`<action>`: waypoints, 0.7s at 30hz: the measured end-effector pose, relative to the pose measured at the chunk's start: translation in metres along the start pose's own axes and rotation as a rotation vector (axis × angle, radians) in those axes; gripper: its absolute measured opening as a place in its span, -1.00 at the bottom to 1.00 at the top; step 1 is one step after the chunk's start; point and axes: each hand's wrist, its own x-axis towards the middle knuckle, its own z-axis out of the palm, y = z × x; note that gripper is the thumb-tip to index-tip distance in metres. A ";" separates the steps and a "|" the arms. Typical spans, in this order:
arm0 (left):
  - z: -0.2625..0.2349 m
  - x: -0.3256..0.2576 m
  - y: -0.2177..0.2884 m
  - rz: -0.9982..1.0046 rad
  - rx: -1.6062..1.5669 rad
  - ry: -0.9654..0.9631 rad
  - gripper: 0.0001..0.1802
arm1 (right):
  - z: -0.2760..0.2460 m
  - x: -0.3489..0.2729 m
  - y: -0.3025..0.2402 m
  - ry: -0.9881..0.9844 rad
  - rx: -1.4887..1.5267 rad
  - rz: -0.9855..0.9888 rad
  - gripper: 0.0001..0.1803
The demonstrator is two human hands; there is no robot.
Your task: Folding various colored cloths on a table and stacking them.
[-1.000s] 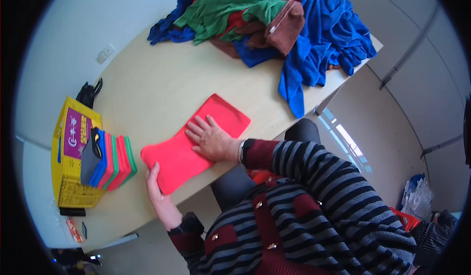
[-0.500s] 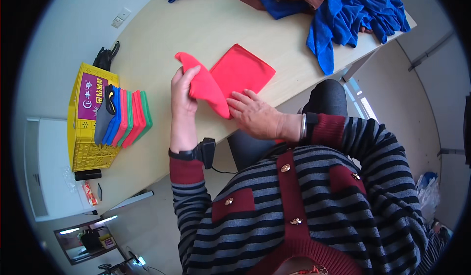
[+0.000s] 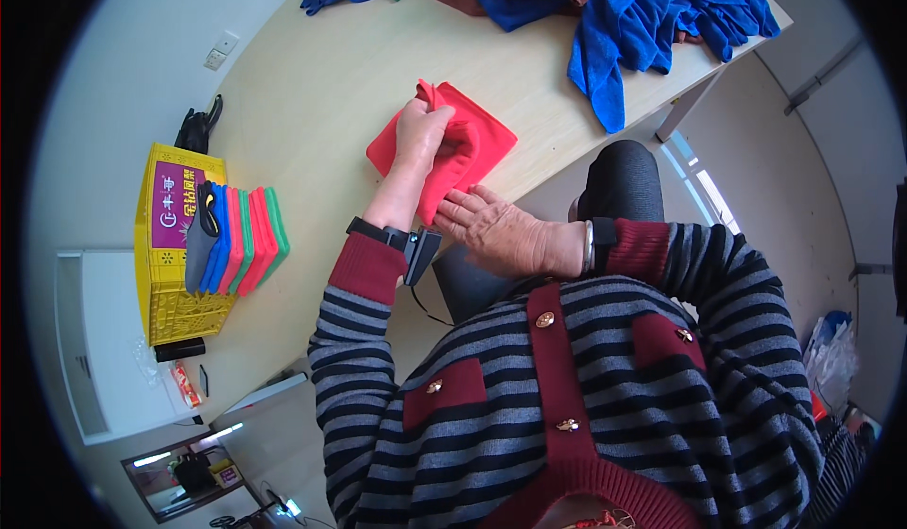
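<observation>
Head view showed your left hand with its fingers closed on a raised fold of the red cloth, which lay on the counter. Your right hand, fingers outstretched, gripping nothing, touched the cloth's near corner.

The left hand has swung across from the red cloth's eight-o'clock end, where it lay a second ago, and now pinches the upper end of a raised flap above the flat part. Half a second ago that flap stood up at nine o'clock of the flat part; now it curls over it, its lower end pointing to six. The once long cloth covers a shorter patch of counter. The right hand has left the cloth's middle for its near edge, around five o'clock, fingertips by the flap's lower end.
</observation>
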 end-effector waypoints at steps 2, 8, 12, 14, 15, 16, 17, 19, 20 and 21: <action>0.005 -0.006 0.009 -0.055 -0.037 -0.033 -0.82 | 0.000 -0.004 0.003 0.004 0.018 0.005 -0.31; -0.023 -0.048 0.017 0.128 -0.161 0.016 -0.75 | -0.022 -0.005 0.010 -0.121 0.179 -0.013 -0.33; -0.053 -0.094 -0.017 0.441 0.705 0.469 -0.81 | -0.091 0.026 0.025 -0.263 0.448 0.145 -0.39; -0.041 -0.098 -0.033 0.451 0.643 0.399 -0.73 | -0.088 0.048 0.030 -0.290 0.537 0.223 -0.43; -0.028 -0.097 -0.038 0.471 0.577 0.322 -0.64 | -0.066 0.057 0.034 -0.012 0.482 0.153 -0.44; -0.019 -0.096 -0.042 0.491 0.511 0.245 -0.56 | -0.046 0.065 0.040 0.263 0.419 0.081 -0.45; -0.015 -0.095 -0.042 0.493 0.510 0.241 -0.56 | -0.031 0.072 0.045 0.265 0.418 0.085 -0.45; -0.010 -0.091 -0.042 0.499 0.782 0.191 -0.34 | -0.003 0.086 0.055 0.197 0.157 0.171 -0.40; -0.010 -0.093 -0.042 0.492 0.919 0.171 -0.23 | 0.002 0.090 0.059 0.159 0.030 0.204 -0.37; -0.011 -0.095 -0.043 0.487 0.916 0.174 -0.23 | 0.006 0.091 0.066 0.154 0.031 0.200 -0.37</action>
